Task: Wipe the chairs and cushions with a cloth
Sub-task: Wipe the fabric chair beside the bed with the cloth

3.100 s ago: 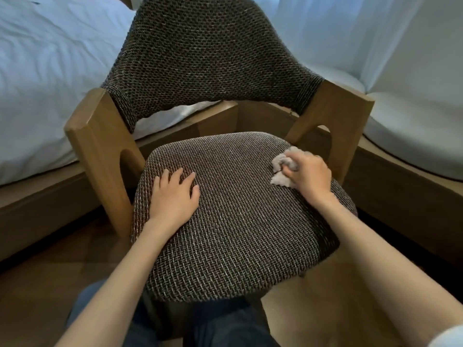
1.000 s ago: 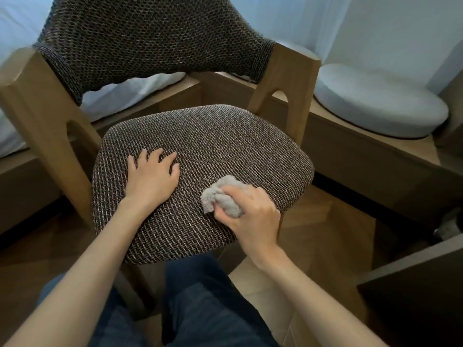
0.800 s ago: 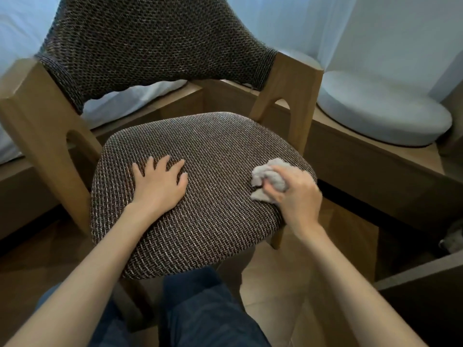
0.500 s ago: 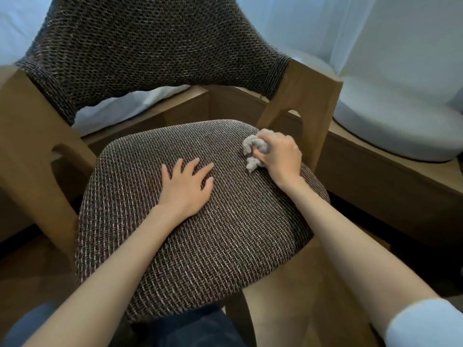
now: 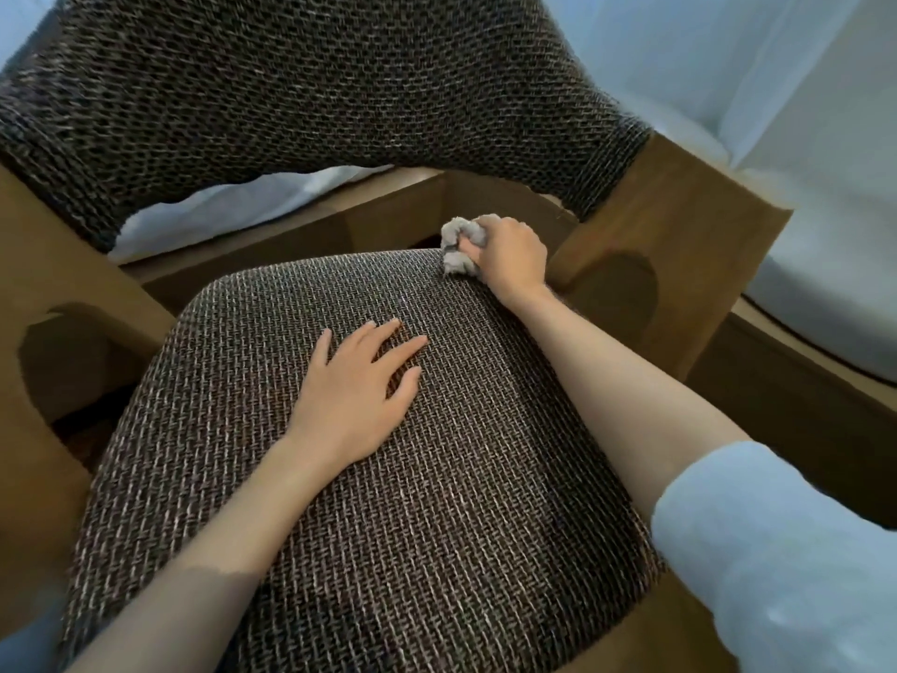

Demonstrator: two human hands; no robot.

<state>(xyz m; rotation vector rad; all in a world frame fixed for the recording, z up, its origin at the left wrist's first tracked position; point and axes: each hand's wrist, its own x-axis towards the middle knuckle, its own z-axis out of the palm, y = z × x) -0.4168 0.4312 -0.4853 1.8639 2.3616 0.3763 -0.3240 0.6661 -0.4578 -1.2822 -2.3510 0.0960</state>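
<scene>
Chair (image 5: 679, 245): pale wooden frame with dark brown woven upholstery on the backrest (image 5: 315, 104) and seat cushion (image 5: 461, 551). It fills most of the view, seen from the front and above.

Cloth (image 5: 458, 247): small, grey, bunched into a wad. It lies at the far right corner of the seat cushion, pressed onto the fabric at the rear edge, near the right wooden arm support.

Right hand (image 5: 512, 255): the arm stretches forward along the right edge of the seat. The forearm is bare, with a light blue sleeve (image 5: 776, 551) pushed up near the elbow. The fingers curl tight round the cloth, one digit pressed in between its folds, knuckles up.

Left hand (image 5: 359, 395): the forearm crosses the seat's front edge on a diagonal. The palm is down near the middle of the seat, fingers straight and slightly spread, flat on the weave, holding nothing.

Surroundings: white bedding (image 5: 218, 211) shows under the backrest at far left. A round pale cushion (image 5: 825, 308) lies on a wooden platform (image 5: 796, 410) at right, with a pale curtain (image 5: 704, 55) behind.
</scene>
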